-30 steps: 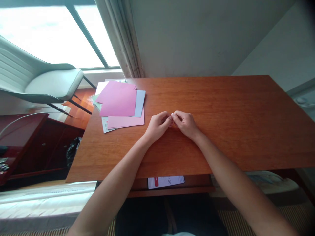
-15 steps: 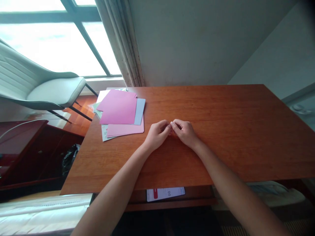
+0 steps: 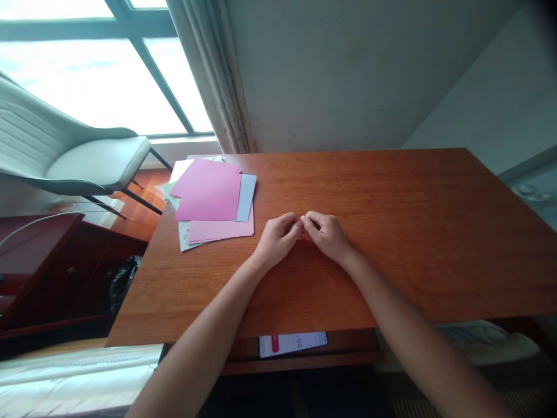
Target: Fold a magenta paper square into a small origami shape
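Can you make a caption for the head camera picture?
On the desk, left hand and right hand meet fingertip to fingertip, near pink papers.

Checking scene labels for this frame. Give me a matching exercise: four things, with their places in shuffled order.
Things:
1. paper stack
2. chair
3. white card
4. left hand and right hand

Places:
a. under the front edge of the desk
b. middle of the desk, fingertips meeting
c. far left corner of the desk
d. by the window, off the desk

Pairs: 1-c, 2-d, 3-a, 4-b
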The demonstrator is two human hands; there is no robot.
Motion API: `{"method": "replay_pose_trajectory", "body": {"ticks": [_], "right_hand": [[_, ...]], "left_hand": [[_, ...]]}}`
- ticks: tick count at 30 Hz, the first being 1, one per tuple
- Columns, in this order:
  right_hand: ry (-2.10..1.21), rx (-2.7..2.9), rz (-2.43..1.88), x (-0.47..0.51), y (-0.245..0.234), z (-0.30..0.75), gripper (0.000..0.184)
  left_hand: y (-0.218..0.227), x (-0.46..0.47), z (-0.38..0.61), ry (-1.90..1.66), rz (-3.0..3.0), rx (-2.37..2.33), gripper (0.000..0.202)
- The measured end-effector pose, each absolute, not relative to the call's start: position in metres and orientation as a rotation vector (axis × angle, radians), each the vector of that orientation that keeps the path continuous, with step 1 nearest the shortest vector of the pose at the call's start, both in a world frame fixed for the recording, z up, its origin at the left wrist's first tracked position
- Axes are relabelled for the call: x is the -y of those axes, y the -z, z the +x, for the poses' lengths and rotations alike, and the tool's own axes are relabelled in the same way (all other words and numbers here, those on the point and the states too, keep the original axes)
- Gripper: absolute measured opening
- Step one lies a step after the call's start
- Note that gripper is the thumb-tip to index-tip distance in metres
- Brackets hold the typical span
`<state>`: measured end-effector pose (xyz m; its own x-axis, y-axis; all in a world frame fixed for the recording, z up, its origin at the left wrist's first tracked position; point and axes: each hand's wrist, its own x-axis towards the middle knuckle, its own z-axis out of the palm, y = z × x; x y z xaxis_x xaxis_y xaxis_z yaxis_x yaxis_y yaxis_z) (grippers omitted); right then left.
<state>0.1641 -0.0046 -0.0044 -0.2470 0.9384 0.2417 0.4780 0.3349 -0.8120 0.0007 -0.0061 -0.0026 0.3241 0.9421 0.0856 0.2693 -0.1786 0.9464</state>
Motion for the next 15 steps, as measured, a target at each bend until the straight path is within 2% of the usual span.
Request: {"method": "replay_pose_trajectory", "body": {"ticks": [15], "right_hand": [[-0.779, 1.875, -1.256, 0.0041, 0.0048, 0.1647, 0.036]], "left_hand": [[0.0015, 0.0069, 0.0006, -0.911, 1.656, -1.108, 0.025]]}}
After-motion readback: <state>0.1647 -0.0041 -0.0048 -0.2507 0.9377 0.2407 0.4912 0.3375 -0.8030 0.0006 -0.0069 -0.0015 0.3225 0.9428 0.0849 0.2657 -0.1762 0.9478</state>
